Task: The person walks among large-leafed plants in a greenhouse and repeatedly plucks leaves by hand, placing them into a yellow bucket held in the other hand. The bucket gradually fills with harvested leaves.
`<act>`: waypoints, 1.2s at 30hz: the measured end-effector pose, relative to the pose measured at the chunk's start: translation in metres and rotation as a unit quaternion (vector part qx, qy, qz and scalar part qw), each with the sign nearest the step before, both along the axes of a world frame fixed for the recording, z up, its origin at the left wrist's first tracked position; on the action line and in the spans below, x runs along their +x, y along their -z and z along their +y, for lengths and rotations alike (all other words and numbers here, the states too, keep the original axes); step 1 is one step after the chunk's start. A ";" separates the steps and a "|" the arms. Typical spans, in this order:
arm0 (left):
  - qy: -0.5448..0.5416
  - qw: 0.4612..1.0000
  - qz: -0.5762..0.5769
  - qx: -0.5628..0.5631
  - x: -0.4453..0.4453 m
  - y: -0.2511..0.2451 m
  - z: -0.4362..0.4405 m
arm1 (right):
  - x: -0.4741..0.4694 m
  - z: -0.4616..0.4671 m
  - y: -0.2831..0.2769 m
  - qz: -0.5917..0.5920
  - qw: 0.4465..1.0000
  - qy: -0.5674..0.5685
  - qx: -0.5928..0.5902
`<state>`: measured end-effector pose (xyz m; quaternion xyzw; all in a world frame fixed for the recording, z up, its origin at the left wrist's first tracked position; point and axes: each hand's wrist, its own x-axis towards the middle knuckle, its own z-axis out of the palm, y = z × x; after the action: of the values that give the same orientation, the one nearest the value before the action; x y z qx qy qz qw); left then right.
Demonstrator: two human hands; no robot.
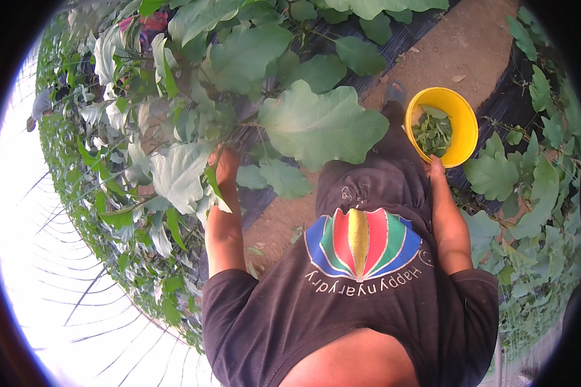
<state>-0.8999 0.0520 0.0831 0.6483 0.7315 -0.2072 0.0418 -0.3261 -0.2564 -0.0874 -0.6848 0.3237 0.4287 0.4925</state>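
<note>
My left hand [225, 159] reaches in among the broad leaves of a tall leafy plant [244, 58]; leaves hide part of it, and whether its fingers hold anything cannot be told. A large lobed leaf [319, 123] spreads to the right of it. My right hand [435, 166] grips the near rim of a yellow plastic bucket [466, 128]. Picked green leaves [433, 133] lie inside the bucket, which tilts towards me beside my dark-trousered leg.
Dense plant rows stand on the left and right [537, 193]. Black plastic mulch film [416, 29] borders a bare dirt path [457, 53]. My sandalled foot [395, 91] is beyond the bucket. Another person [42, 104] is among the plants at far left.
</note>
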 end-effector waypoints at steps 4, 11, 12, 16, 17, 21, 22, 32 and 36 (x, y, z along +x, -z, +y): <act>0.068 0.996 0.058 0.020 0.011 -0.007 0.001 | 0.002 0.003 -0.004 -0.008 1.000 0.008 -0.013; 0.055 0.997 0.045 -0.023 0.032 -0.036 0.007 | 0.006 0.003 0.002 0.016 0.999 0.030 -0.022; 0.063 0.996 0.057 -0.028 0.031 -0.036 0.009 | 0.006 0.003 0.003 0.021 0.999 0.021 -0.017; 0.075 0.988 0.085 -0.102 0.017 -0.020 0.016 | 0.007 0.000 0.004 0.011 0.999 0.018 -0.028; 0.058 0.988 0.084 -0.118 0.011 -0.012 0.018 | 0.007 0.000 0.003 0.005 0.999 0.021 -0.030; 0.045 0.982 0.085 -0.165 -0.017 0.016 0.019 | 0.008 0.001 0.001 0.008 0.999 0.014 -0.028; 0.057 0.980 0.086 -0.173 -0.021 0.019 0.019 | 0.008 0.001 0.000 0.010 1.000 0.014 -0.026; -0.058 0.998 -0.019 0.026 -0.011 0.005 0.005 | 0.013 0.002 -0.004 0.017 0.999 0.029 -0.008; 0.067 0.930 -0.303 0.196 -0.049 -0.011 -0.008 | 0.014 0.005 -0.001 -0.009 1.000 0.006 -0.012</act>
<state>-0.9488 0.0438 0.0936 0.7231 0.6648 0.1443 0.1198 -0.3123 -0.2512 -0.0867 -0.6925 0.3281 0.4159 0.4898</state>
